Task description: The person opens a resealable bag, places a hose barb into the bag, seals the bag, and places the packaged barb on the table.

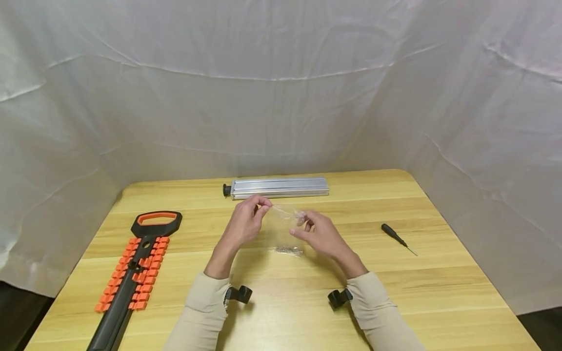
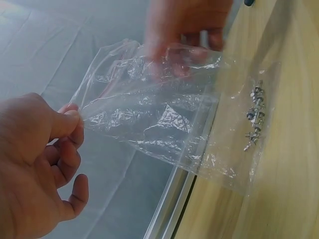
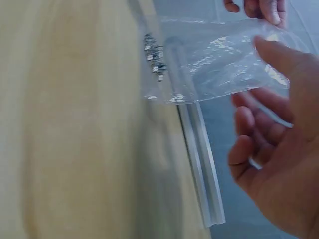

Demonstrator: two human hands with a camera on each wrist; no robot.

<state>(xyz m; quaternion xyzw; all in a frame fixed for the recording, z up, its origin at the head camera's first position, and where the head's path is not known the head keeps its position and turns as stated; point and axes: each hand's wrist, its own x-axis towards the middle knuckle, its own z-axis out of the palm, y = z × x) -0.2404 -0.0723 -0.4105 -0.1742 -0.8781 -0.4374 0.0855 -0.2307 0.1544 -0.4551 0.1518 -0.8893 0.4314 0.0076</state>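
Note:
Between my hands hangs a clear plastic bag (image 1: 281, 231), its lower end low over the table. Several small metal parts, like little fittings or screws, (image 2: 256, 117) lie along its bottom. My left hand (image 1: 246, 222) pinches one upper corner of the bag between thumb and fingertips; its other fingers are loosely curled. My right hand (image 1: 324, 235) is at the opposite upper side, thumb and index finger spread apart. In the right wrist view the thumb (image 3: 281, 55) overlaps the bag while the fingers lie beyond it. The right hand is blurred in the left wrist view.
A silver aluminium profile with a black knob (image 1: 280, 187) lies behind the hands. On the right is a black screwdriver (image 1: 393, 234). At left lies a black rack with orange clips and a handle (image 1: 136, 273). Pale curtains (image 1: 272, 112) enclose the wooden table (image 1: 290, 312).

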